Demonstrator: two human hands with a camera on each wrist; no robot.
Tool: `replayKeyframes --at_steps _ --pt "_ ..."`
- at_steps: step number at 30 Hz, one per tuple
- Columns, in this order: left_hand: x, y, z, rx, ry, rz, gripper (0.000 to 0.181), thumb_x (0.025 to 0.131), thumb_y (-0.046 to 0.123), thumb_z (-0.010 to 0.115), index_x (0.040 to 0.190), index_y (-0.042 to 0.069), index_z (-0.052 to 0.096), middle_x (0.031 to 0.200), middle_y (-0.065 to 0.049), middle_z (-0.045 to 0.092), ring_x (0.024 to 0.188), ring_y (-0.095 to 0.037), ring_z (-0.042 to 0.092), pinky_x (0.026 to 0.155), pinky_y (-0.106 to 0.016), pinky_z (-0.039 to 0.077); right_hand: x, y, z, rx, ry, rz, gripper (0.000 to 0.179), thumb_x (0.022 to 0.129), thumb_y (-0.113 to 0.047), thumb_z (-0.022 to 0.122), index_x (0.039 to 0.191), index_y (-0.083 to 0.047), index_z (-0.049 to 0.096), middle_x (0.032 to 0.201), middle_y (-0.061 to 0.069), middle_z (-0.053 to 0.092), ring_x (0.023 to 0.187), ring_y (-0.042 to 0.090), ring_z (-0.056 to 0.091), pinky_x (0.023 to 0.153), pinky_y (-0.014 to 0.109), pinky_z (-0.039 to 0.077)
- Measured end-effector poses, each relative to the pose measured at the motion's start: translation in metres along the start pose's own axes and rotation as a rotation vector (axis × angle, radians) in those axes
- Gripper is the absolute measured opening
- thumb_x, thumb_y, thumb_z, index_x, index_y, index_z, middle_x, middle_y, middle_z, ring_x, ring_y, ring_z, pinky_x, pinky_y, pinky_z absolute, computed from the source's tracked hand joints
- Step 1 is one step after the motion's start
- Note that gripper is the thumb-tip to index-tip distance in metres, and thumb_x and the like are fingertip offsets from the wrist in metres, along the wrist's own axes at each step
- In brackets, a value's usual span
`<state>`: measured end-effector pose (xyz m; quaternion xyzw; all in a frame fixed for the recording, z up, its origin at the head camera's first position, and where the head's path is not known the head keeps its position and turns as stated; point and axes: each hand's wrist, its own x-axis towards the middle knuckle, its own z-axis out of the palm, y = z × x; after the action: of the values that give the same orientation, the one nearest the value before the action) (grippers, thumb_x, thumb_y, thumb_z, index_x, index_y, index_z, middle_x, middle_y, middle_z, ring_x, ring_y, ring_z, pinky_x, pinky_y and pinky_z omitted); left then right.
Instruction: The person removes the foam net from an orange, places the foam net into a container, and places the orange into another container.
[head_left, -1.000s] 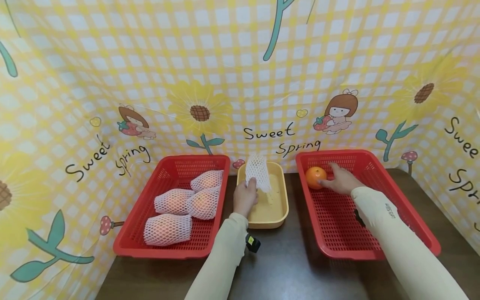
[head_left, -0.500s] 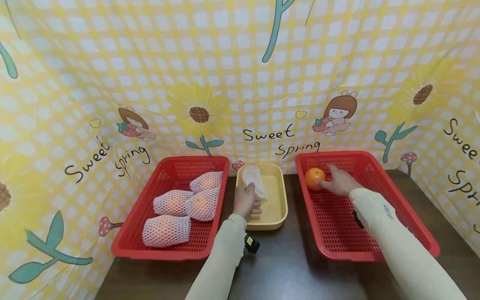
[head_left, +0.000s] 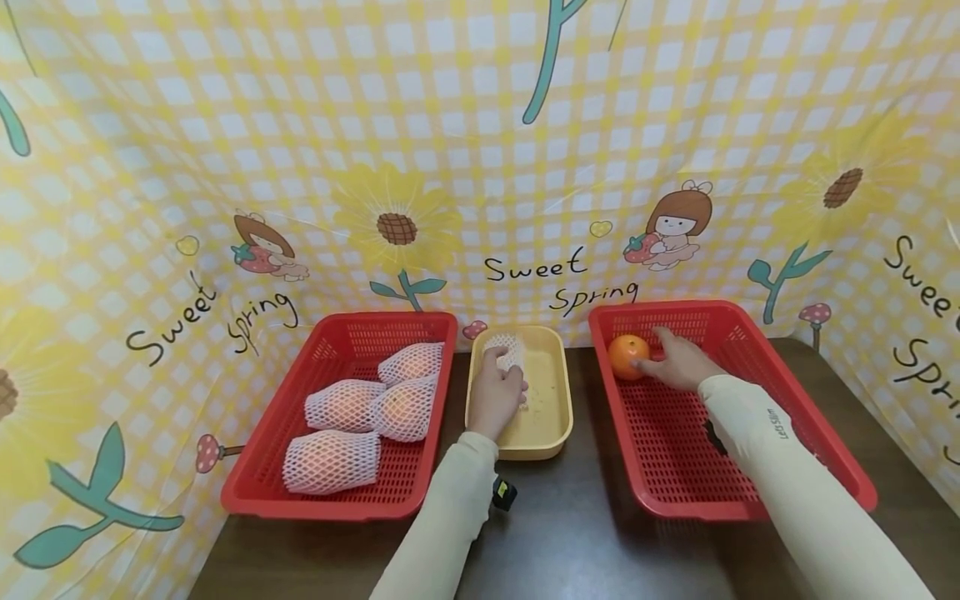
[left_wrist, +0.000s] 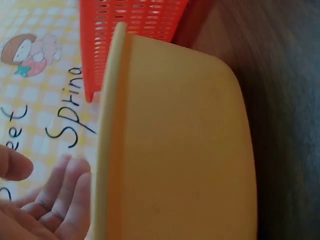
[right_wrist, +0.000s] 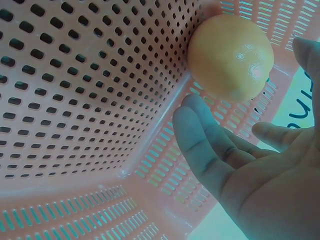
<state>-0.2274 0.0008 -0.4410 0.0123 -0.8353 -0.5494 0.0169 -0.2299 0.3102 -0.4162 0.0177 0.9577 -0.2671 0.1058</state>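
A white foam net sleeve (head_left: 510, 347) lies in the back left of the pale yellow tray (head_left: 557, 404). Over it is my left hand (head_left: 497, 395), partly covering it; in the left wrist view the thumb stands apart from the fingers (left_wrist: 67, 187), with nothing seen between them. Inside the right red basket (head_left: 651, 498), an orange (head_left: 628, 357) sits in the back left corner. My right hand (head_left: 681, 363) reaches into that basket beside the orange. Its fingers (right_wrist: 195, 135) are extended, and a gap shows between them and the fruit in the right wrist view.
On the left stands another red basket (head_left: 322, 507), holding several fruits (head_left: 333, 461) in foam net sleeves. All the containers rest on a dark brown table (head_left: 570, 533). A yellow checked cloth (head_left: 495, 125) hangs behind and along the sides.
My left hand has lowered the net sleeve into the yellow tray and let go of it, and its fingers have shifted slightly upward. The right hand and the orange have stayed put.
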Motion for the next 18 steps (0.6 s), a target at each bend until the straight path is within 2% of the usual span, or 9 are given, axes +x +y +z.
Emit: replayKeyframes --at_steps 2,4,6,8,13,18 --pt "0.001 0.001 0.001 0.080 -0.004 0.081 0.036 0.097 0.021 0.053 0.132 0.011 0.059 0.091 -0.003 0.068 0.078 -0.018 0.066 0.071 -0.038 0.052 -0.001 -0.001 0.000 -0.002 0.006 -0.001 0.095 0.096 -0.050 0.064 0.156 0.005 0.015 0.149 0.038 0.032 0.134 0.055 0.035 0.102 0.069 0.032" --pt "0.002 0.002 0.001 0.150 -0.010 0.119 0.032 0.098 0.021 0.053 0.126 0.010 0.063 0.105 -0.005 0.067 0.093 -0.022 0.064 0.083 -0.042 0.050 -0.002 -0.001 0.001 -0.004 0.010 -0.003 0.094 0.096 -0.049 0.063 0.155 0.006 0.016 0.148 0.038 0.033 0.133 0.055 0.036 0.103 0.069 0.033" --pt "0.003 0.000 0.001 0.210 -0.029 0.119 0.032 0.098 0.021 0.053 0.125 0.009 0.063 0.117 -0.009 0.065 0.107 -0.026 0.061 0.092 -0.045 0.048 -0.002 -0.002 0.001 -0.010 0.013 -0.009 0.093 0.096 -0.049 0.063 0.155 0.007 0.018 0.147 0.038 0.034 0.132 0.055 0.037 0.103 0.069 0.033" --pt "0.005 -0.002 0.000 0.259 -0.067 0.086 0.036 0.099 0.023 0.053 0.131 0.008 0.060 0.125 -0.012 0.062 0.114 -0.029 0.059 0.097 -0.047 0.046 -0.002 -0.002 0.002 -0.016 0.014 -0.016 0.091 0.097 -0.048 0.063 0.154 0.007 0.019 0.146 0.038 0.035 0.132 0.054 0.038 0.103 0.068 0.034" --pt "0.008 -0.010 0.002 0.371 -0.149 0.043 0.041 0.099 0.025 0.055 0.135 0.007 0.056 0.127 -0.016 0.058 0.112 -0.031 0.058 0.098 -0.047 0.044 -0.001 0.000 0.003 -0.019 0.019 -0.017 0.089 0.097 -0.047 0.064 0.154 0.007 0.021 0.145 0.037 0.038 0.131 0.053 0.040 0.102 0.068 0.035" --pt "0.006 -0.004 0.003 0.360 -0.152 0.082 0.040 0.099 0.026 0.054 0.135 0.009 0.058 0.129 -0.013 0.056 0.110 -0.029 0.057 0.097 -0.047 0.044 -0.003 0.001 0.002 -0.019 0.019 -0.012 0.088 0.097 -0.047 0.064 0.154 0.006 0.022 0.144 0.037 0.039 0.131 0.053 0.040 0.101 0.068 0.036"
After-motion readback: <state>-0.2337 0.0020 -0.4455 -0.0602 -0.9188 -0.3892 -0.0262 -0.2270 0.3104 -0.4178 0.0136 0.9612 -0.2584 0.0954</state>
